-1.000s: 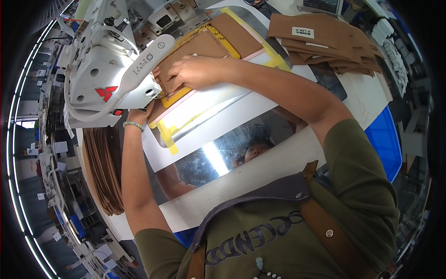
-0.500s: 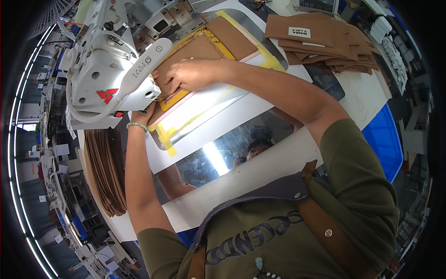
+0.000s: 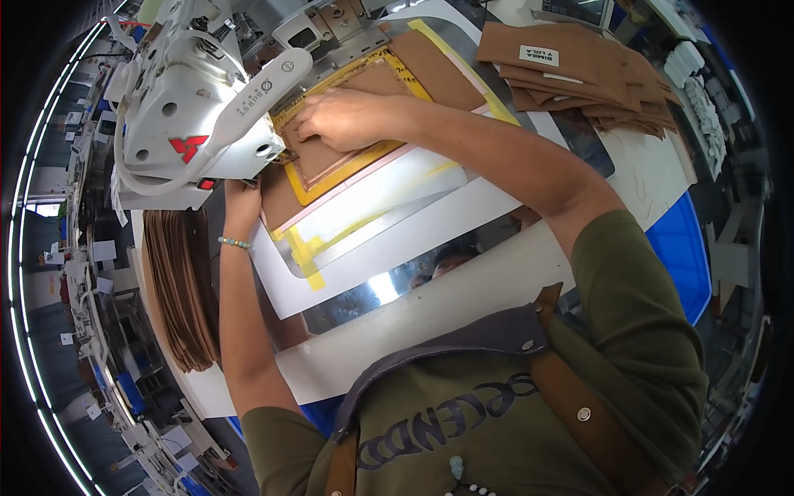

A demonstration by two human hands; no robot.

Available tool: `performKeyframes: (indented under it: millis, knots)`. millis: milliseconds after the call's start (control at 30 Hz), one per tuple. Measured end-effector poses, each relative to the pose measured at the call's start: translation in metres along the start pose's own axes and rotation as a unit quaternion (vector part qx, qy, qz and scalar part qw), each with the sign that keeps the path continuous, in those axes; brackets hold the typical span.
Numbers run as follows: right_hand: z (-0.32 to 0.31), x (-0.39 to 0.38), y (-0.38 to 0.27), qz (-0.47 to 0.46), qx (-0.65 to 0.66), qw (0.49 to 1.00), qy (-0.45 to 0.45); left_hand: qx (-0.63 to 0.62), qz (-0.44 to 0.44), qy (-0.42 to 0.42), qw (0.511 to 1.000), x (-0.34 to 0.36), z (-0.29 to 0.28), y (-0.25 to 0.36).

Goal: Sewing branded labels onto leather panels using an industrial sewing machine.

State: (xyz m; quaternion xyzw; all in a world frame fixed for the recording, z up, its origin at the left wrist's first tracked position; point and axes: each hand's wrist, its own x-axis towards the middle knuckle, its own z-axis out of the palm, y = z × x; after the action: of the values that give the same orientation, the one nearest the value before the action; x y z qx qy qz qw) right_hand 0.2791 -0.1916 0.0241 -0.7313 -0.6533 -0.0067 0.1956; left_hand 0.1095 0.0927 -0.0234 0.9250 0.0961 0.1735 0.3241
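A white sewing machine head [image 3: 178, 124] stands at upper left over a template board [image 3: 327, 244] with yellow tape. On the board lie brown panels [image 3: 447, 70] and a yellow frame [image 3: 322, 188]. My right hand [image 3: 339, 120] rests on the brown piece inside the frame, fingers bent and slightly apart, near the needle area. My left hand [image 3: 242, 197] is at the board's left side, just below the machine head, its fingers mostly hidden.
A pile of brown folded pieces [image 3: 571, 62] lies at upper right. A long stack of brown pieces [image 3: 178, 281] is at left. A blue bin [image 3: 678, 256] sits beside the table at right, and a screen [image 3: 571, 10] is at the back.
The template board with its frame has shifted toward me, showing more frame below my right hand. My left hand's fingertips, earlier visible beside my right hand, are now hidden.
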Motion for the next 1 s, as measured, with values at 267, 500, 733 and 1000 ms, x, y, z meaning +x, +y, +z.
performKeyframes:
  millis: [267,500,733,1000]
  knots:
    - [0.000,-0.011,-0.008,-0.028,0.068,0.997,0.010,0.060,0.066,-0.043,0.995,-0.063,-0.035,0.078]
    - [0.002,-0.022,-0.016,-0.070,0.081,0.994,0.017,0.067,0.101,-0.068,0.990,-0.093,-0.033,0.120]
    - [-0.019,-0.046,-0.030,-0.108,0.053,0.992,0.038,0.047,0.136,-0.092,0.985,-0.082,-0.011,0.141]
    - [-0.063,-0.140,0.005,0.114,-0.085,0.990,-0.005,0.177,0.221,-0.146,0.948,-0.077,0.010,0.154]
